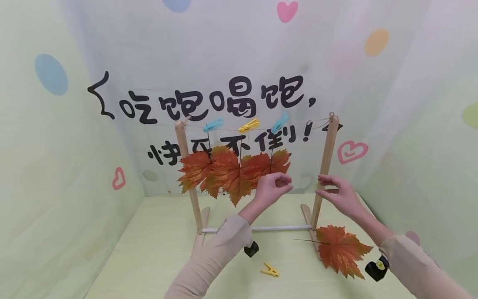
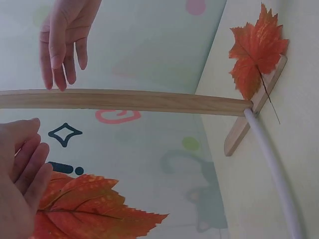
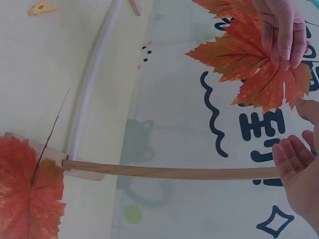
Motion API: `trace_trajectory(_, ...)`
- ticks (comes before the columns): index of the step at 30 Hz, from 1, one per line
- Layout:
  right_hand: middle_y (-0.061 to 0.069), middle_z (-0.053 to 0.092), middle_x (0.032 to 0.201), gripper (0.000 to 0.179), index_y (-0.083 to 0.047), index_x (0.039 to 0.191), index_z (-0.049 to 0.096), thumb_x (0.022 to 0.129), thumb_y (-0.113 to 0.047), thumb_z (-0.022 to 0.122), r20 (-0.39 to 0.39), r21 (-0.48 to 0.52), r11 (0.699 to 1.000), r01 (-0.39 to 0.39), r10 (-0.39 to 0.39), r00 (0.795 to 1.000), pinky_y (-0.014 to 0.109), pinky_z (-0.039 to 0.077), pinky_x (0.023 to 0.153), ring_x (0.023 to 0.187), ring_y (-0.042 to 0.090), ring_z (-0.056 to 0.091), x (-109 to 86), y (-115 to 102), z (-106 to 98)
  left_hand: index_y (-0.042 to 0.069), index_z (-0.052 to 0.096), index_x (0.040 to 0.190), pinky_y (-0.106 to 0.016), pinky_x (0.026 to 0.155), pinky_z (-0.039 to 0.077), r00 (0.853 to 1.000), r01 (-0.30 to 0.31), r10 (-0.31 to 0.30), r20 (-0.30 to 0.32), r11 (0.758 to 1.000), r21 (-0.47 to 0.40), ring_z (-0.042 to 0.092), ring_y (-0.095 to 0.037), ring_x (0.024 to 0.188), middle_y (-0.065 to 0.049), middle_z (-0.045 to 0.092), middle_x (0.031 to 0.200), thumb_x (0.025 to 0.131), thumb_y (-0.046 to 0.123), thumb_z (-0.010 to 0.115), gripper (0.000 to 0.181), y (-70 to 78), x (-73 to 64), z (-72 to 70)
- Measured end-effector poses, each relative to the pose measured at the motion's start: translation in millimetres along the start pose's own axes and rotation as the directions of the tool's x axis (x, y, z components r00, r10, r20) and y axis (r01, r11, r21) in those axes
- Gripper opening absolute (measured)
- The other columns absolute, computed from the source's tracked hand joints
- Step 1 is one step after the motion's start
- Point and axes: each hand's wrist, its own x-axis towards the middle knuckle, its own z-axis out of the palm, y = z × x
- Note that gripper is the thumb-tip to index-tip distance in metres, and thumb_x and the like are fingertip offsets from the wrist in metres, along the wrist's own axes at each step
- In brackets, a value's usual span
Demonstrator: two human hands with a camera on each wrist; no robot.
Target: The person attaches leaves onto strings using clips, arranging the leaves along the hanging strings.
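**The loose leaf (image 1: 341,251) lies below the right hand (image 1: 341,198)**

One big red-orange leaf lies flat on the table (image 1: 136,245), down by the right end of the wooden stand. It covers part of the stand's right foot (image 1: 306,214). From both hands, it is down and over to the right side. The right hand is nearer to it, so I think that hand has the shorter way to go. The leaf's long line runs side to side: its thin stem (image 1: 306,240) points left, and its wide, pointy part is on the right.

Both hands are up in the air, apart from each other. Their fingers bend softly and hold nothing. The left hand (image 1: 271,187) is in front of the hanging leaves (image 1: 229,172). The right hand is by the right post (image 1: 326,153). I can't tell if either one touches.

A yellow peg (image 1: 274,272) lies on the table too, to the left of the loose leaf and a bit closer to the person. The left hand seems nearer to that.
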Motion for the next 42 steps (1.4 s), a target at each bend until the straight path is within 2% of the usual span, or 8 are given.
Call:
trace_trajectory(2,0.024,0.057,0.110,0.042,0.009,0.119,0.051,0.082,-0.004,0.065,0.010,-0.003,1.000,-0.016,0.016,1.000,0.011,0.047,0.073,0.094,0.014,0.055,-7.4,8.9,-0.1,0.006,0.069,0.093,-0.014,0.063,0.049,1.000,0.000,0.000,0.013,1.000,-0.003,0.062,-0.006,0.072,-0.003,0.069,0.086,0.078,0.014,0.071,0.016,-4.6,-2.2,7.1)
trace_trajectory(9,0.024,0.057,0.111,0.044,0.008,0.120,0.051,0.082,-0.009,0.066,0.002,-0.042,0.996,-0.081,0.081,0.997,0.010,0.046,0.073,0.090,-0.010,0.048,-31.4,36.3,-1.7,0.009,0.069,0.091,-0.013,0.063,0.048,0.998,0.035,-0.035,0.048,0.999,-0.012,0.062,-0.003,0.072,-0.001,0.069,0.085,0.078,0.016,0.071,0.015,-18.5,-8.9,29.8)
trace_trajectory(13,0.023,0.057,0.111,0.046,0.008,0.120,0.050,0.082,-0.011,0.067,-0.012,-0.059,0.991,-0.121,0.120,0.993,0.010,0.046,0.073,0.090,-0.011,0.047,-45.7,48.7,-2.3,0.011,0.070,0.091,-0.015,0.063,0.047,0.995,0.073,-0.075,0.070,0.997,0.032,0.062,-0.004,0.073,0.002,0.069,0.084,0.079,0.020,0.071,0.015,-27.4,-13.5,40.9)
trace_trajectory(20,0.024,0.057,0.111,0.045,0.008,0.120,0.050,0.082,-0.010,0.067,-0.035,-0.043,0.986,-0.160,0.159,0.987,0.010,0.045,0.073,0.090,-0.013,0.047,-68.2,65.4,2.0,0.016,0.071,0.089,-0.022,0.073,0.046,0.994,0.088,-0.101,0.052,0.974,0.208,0.062,-0.004,0.077,0.007,0.069,0.084,0.078,0.027,0.071,0.015,-48.0,-24.4,55.6)
trace_trajectory(26,0.025,0.057,0.111,0.044,0.009,0.120,0.050,0.081,-0.006,0.066,-0.030,-0.020,0.978,-0.205,0.205,0.978,0.011,0.046,0.073,0.089,-0.012,0.048,-83.1,73.7,7.8,0.012,0.071,0.091,-0.019,0.071,0.045,0.987,0.092,-0.115,0.108,0.975,0.200,0.063,-0.006,0.077,0.005,0.069,0.084,0.077,0.024,0.072,0.018,-66.0,-33.1,68.2)
trace_trajectory(31,0.024,0.056,0.111,0.045,0.009,0.120,0.049,0.082,-0.008,0.066,-0.009,0.005,0.971,-0.241,0.241,0.971,0.013,0.047,0.073,0.091,-0.003,0.052,-91.7,77.3,12.9,0.012,0.070,0.093,-0.018,0.071,0.046,0.972,0.135,-0.165,0.165,0.974,0.180,0.062,-0.005,0.077,0.004,0.069,0.086,0.078,0.023,0.071,0.019,-77.9,-38.7,78.0)
trace_trajectory(36,0.019,0.059,0.110,0.047,0.006,0.122,0.050,0.082,-0.014,0.067,0.003,-0.025,0.962,-0.273,0.274,0.962,0.015,0.047,0.074,0.097,0.023,0.057,-97.5,82.5,17.1,0.011,0.069,0.092,-0.020,0.069,0.046,0.959,0.170,-0.201,0.199,0.972,0.159,0.060,-0.006,0.075,0.002,0.068,0.086,0.078,0.022,0.071,0.018,-85.2,-45.0,84.9)
trace_trajectory(42,0.018,0.059,0.109,0.048,0.005,0.123,0.049,0.083,-0.016,0.066,0.020,-0.033,0.939,-0.342,0.343,0.939,0.017,0.047,0.075,0.100,0.033,0.054,-101.0,86.7,20.4,0.009,0.069,0.094,-0.021,0.070,0.045,0.955,0.148,-0.192,0.228,0.970,0.195,0.061,-0.008,0.077,0.002,0.068,0.086,0.082,0.021,0.067,0.017,-89.6,-55.0,94.0)
